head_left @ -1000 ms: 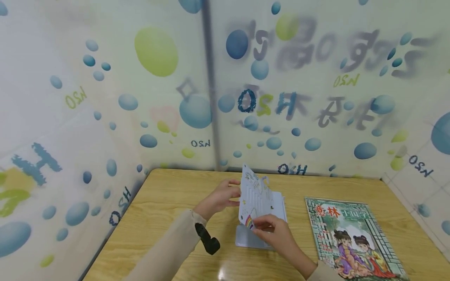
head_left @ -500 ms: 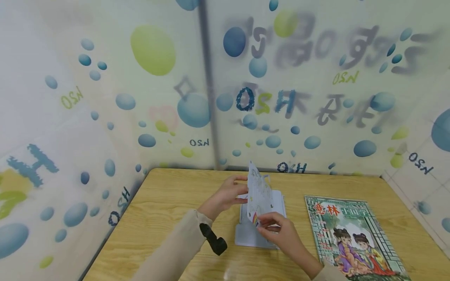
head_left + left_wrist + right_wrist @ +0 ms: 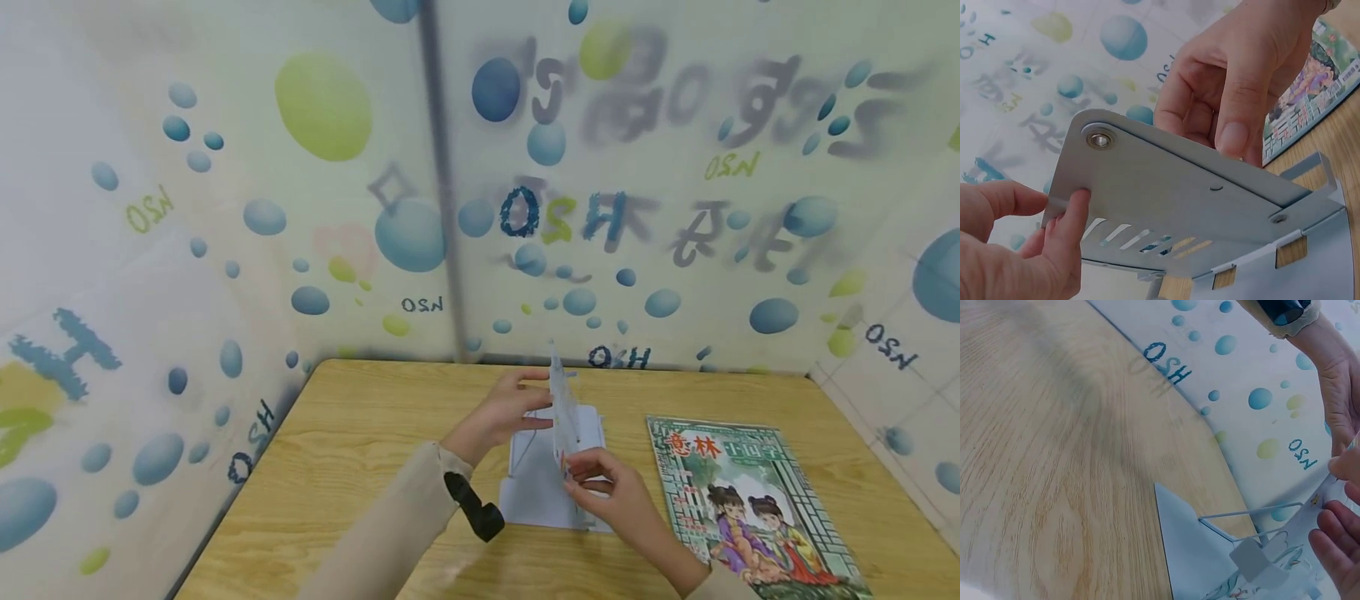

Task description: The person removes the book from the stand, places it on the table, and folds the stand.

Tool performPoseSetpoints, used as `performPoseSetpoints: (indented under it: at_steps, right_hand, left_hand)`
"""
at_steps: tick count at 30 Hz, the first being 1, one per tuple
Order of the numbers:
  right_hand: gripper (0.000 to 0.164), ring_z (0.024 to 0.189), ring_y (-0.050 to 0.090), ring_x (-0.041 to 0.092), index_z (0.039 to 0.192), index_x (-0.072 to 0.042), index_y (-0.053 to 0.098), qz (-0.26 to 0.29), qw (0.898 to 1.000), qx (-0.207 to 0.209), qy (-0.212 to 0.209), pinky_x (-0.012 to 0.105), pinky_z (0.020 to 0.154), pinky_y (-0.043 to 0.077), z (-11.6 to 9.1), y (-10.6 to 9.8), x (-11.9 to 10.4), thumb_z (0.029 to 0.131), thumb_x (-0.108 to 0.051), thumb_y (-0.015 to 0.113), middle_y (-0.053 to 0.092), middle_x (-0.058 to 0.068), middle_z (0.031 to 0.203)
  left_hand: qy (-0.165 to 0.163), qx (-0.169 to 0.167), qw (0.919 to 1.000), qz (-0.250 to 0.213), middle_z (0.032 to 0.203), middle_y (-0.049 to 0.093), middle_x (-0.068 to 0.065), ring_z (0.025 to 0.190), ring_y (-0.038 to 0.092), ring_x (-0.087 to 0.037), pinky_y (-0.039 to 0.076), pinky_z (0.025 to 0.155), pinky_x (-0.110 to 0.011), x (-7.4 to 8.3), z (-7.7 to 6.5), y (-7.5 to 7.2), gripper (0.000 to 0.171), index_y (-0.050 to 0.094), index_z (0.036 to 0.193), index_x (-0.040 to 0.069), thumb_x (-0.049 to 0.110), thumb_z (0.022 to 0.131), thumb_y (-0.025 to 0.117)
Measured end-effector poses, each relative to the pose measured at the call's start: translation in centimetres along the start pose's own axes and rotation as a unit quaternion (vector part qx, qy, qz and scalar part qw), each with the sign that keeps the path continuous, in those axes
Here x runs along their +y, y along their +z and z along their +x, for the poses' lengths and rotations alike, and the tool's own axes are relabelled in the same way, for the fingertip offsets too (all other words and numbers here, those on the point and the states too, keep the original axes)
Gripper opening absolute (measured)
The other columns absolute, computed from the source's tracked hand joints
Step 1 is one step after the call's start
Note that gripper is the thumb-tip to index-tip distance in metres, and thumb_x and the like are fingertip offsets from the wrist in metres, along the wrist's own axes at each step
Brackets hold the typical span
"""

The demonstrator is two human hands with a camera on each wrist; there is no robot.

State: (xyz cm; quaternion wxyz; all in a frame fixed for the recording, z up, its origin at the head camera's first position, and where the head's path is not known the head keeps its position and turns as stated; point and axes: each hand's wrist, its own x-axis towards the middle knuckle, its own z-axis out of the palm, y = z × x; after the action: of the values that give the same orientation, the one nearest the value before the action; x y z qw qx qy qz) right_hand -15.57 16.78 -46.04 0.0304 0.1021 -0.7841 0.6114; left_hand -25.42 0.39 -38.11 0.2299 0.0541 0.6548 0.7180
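A white metal folding book stand (image 3: 531, 496) lies on the wooden table, its slotted panel raised nearly on edge to the head camera. My left hand (image 3: 506, 414) pinches the panel's far-left edge between thumb and fingers. On the near edge, beside a printed rainbow, my right hand (image 3: 611, 492) grips the same panel. The left wrist view shows the panel's plain back (image 3: 1141, 181) with rivets, a row of slots and a bent end tab (image 3: 1313, 175). A thin wire support (image 3: 1254, 509) stands out over the flat base (image 3: 1179, 537) in the right wrist view.
A magazine (image 3: 757, 508) with two illustrated figures lies flat on the table to the right. Behind the table (image 3: 360, 442) and along both sides hang pale sheets (image 3: 337, 200) printed with bubbles. A black wrist device (image 3: 474, 507) sits on the left sleeve.
The raised panel has swung to the right and now shows almost edge-on, exposing more of the base and the wire support. Both hands moved right with it, keeping their hold.
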Motion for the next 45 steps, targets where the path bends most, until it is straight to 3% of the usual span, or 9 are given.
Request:
performPoseSetpoints:
  at_steps: [6, 11, 17, 22, 29, 33, 38, 41, 45]
  right_hand:
    - [0.03, 0.087, 0.059, 0.022, 0.102, -0.001, 0.058, 0.011, 1.0, 0.026, 0.006, 0.025, 0.074, 0.051, -0.2, -0.3, -0.1, 0.077, -0.005, 0.073, 0.059, 0.011, 0.096]
    - [0.031, 0.082, 0.059, 0.018, 0.1, 0.001, 0.057, 0.022, 0.998, 0.057, -0.005, 0.026, 0.072, 0.051, -0.4, -0.3, 0.1, 0.074, -0.002, 0.074, 0.058, 0.013, 0.093]
    - [0.03, 0.078, 0.058, 0.018, 0.097, 0.004, 0.054, 0.035, 0.995, 0.088, -0.018, 0.026, 0.067, 0.052, -0.7, -0.4, 0.4, 0.074, 0.003, 0.073, 0.055, 0.017, 0.091]
    - [0.029, 0.077, 0.057, 0.013, 0.097, 0.002, 0.054, 0.03, 0.994, 0.107, -0.007, 0.026, 0.064, 0.052, -1.0, -0.2, 0.6, 0.074, 0.005, 0.071, 0.055, 0.011, 0.088]
    - [0.028, 0.077, 0.058, 0.014, 0.095, 0.003, 0.053, 0.023, 0.992, 0.12, -0.039, 0.026, 0.063, 0.053, -1.1, 0.4, 0.6, 0.073, 0.01, 0.07, 0.056, 0.013, 0.089]
    - [0.029, 0.076, 0.058, 0.012, 0.093, 0.002, 0.054, 0.005, 0.99, 0.136, -0.043, 0.024, 0.062, 0.053, -1.1, 0.6, 0.8, 0.071, 0.012, 0.07, 0.057, 0.011, 0.086]
    - [0.031, 0.076, 0.057, 0.01, 0.095, 0.003, 0.054, 0.009, 0.988, 0.145, -0.053, 0.024, 0.06, 0.052, -1.2, 0.4, 1.0, 0.07, 0.012, 0.071, 0.056, 0.009, 0.086]
    - [0.031, 0.076, 0.056, 0.009, 0.096, 0.005, 0.053, 0.019, 0.987, 0.147, -0.057, 0.024, 0.059, 0.052, -1.3, 0.2, 1.0, 0.071, 0.011, 0.071, 0.055, 0.01, 0.087]
    - [0.031, 0.076, 0.056, 0.01, 0.096, 0.005, 0.053, 0.024, 0.987, 0.148, -0.06, 0.025, 0.059, 0.052, -1.4, -0.1, 1.2, 0.072, 0.012, 0.07, 0.055, 0.009, 0.087]
  left_hand:
    - [-0.004, 0.006, 0.9999, -0.009, 0.109, 0.052, -0.019, 0.103, 0.053, -0.033, 0.052, 0.075, -0.04, 0.2, 0.3, 1.3, 0.042, 0.044, 0.127, -0.002, -0.002, 0.087, 0.057]
    - [-0.008, 0.017, 0.9997, -0.013, 0.104, 0.052, -0.016, 0.095, 0.054, -0.027, 0.053, 0.071, -0.036, 0.4, 0.7, 2.3, 0.042, 0.047, 0.125, -0.001, -0.002, 0.085, 0.059]
    - [-0.008, 0.007, 0.9996, -0.028, 0.099, 0.052, -0.013, 0.088, 0.056, -0.023, 0.052, 0.073, -0.034, 0.6, 1.0, 3.4, 0.041, 0.046, 0.124, 0.0, -0.002, 0.085, 0.058]
    - [-0.016, -0.002, 0.9991, -0.04, 0.101, 0.052, -0.013, 0.085, 0.056, -0.02, 0.052, 0.075, -0.035, 0.3, 1.3, 3.5, 0.041, 0.047, 0.124, 0.001, -0.002, 0.085, 0.06]
    - [0.024, -0.013, 0.9996, 0.007, 0.106, 0.055, -0.014, 0.096, 0.058, -0.024, 0.049, 0.082, -0.039, -0.8, 0.9, 1.2, 0.037, 0.05, 0.123, 0.0, 0.004, 0.088, 0.058]
    - [0.057, 0.018, 0.9972, 0.046, 0.107, 0.054, -0.017, 0.094, 0.057, -0.022, 0.048, 0.083, -0.038, -1.7, 0.5, -1.3, 0.035, 0.051, 0.121, -0.001, 0.005, 0.088, 0.059]
    - [0.078, 0.039, 0.9882, 0.125, 0.109, 0.053, -0.019, 0.091, 0.056, -0.021, 0.049, 0.079, -0.035, -4.2, -0.1, -4.8, 0.042, 0.048, 0.121, -0.002, 0.008, 0.084, 0.065]
    - [0.079, 0.016, 0.9815, 0.174, 0.111, 0.053, -0.02, 0.094, 0.055, -0.024, 0.048, 0.079, -0.037, -6.0, -0.5, -6.1, 0.044, 0.047, 0.121, -0.003, 0.008, 0.083, 0.066]
    - [0.081, -0.029, 0.9753, 0.204, 0.11, 0.056, -0.023, 0.095, 0.057, -0.028, 0.048, 0.079, -0.038, -8.0, -0.8, -6.4, 0.04, 0.051, 0.119, -0.007, 0.004, 0.083, 0.065]
